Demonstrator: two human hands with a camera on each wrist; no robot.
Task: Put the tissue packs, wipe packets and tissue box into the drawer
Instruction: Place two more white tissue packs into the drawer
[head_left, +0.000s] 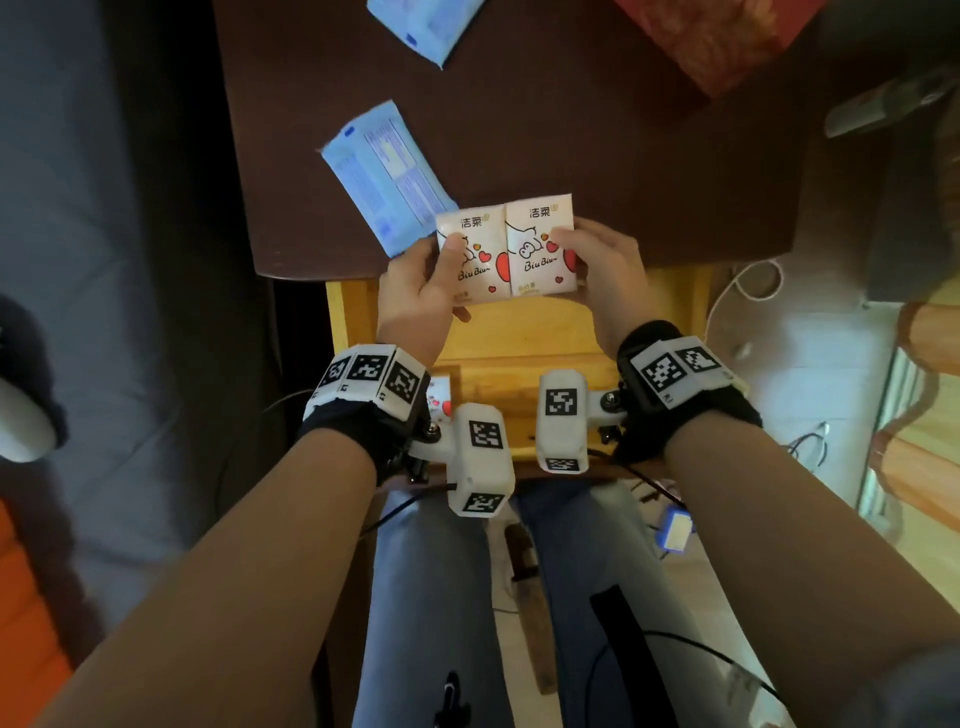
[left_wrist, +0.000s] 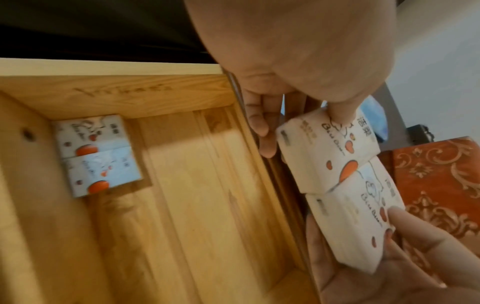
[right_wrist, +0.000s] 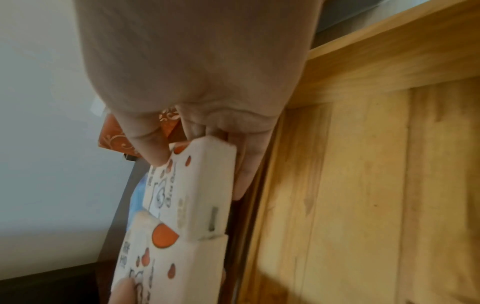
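Tissue packs (head_left: 506, 249): two pinched in my left hand (head_left: 415, 291) and right hand (head_left: 605, 275); two already in drawer (left_wrist: 182, 185); wipe packets (head_left: 387, 174) at 11 o'clock remain.

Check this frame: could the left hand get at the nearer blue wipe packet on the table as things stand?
Probably not right away. The left hand has its grip on a tissue pack, so it is occupied. The blue wipe packet lies uncovered on the table just beyond, with nothing between.
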